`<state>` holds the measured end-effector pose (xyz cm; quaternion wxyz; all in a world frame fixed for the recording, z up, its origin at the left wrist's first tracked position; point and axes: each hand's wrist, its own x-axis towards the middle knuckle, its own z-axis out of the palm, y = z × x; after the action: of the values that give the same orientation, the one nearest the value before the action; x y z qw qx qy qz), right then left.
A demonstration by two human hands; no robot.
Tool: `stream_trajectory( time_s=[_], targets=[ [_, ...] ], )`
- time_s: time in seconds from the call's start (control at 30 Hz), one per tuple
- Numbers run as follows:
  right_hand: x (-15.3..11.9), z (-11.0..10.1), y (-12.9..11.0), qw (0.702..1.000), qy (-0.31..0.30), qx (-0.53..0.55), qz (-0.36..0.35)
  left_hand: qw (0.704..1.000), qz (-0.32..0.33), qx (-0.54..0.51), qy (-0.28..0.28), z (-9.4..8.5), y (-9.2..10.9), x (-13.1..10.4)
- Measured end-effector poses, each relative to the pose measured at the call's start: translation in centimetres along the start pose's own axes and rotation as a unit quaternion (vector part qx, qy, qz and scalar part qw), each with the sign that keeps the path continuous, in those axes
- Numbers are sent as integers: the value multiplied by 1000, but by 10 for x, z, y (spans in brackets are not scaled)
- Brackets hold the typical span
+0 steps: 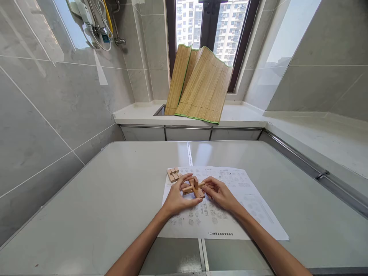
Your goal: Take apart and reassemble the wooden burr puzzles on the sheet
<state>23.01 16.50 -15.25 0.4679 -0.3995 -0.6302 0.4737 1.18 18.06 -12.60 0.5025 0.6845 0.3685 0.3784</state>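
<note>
My left hand (178,199) curves around a small assembly of interlocked wooden pieces (195,188), its thumb below and its fingers above. From the right, my right hand (217,190) pinches the end of a thin wooden piece (201,184) that sticks out of the assembly. Both hands are over a large printed sheet (230,226) with small diagrams on it. Beyond my left fingers, several notched wooden pieces (173,174) lie side by side at the sheet's upper left corner.
The sheet lies on a pale glossy table (100,199). Behind the table, a bamboo mat (202,88) leans by the window on a white ledge (140,114). Tiled walls stand on both sides, with a shower fitting (103,32) at the upper left.
</note>
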Motion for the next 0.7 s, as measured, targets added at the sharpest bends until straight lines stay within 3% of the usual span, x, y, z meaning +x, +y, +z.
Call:
stream_trajectory(
  time_s=[0.47, 0.7],
  targets=[
    [1, -3, 1, 1000, 3, -20, -13, 998, 2, -56, -13, 1, 0, 2],
    [4, 3, 0, 997, 9, 70, -3, 998, -5, -48, 25, 1, 0, 6]
  ],
)
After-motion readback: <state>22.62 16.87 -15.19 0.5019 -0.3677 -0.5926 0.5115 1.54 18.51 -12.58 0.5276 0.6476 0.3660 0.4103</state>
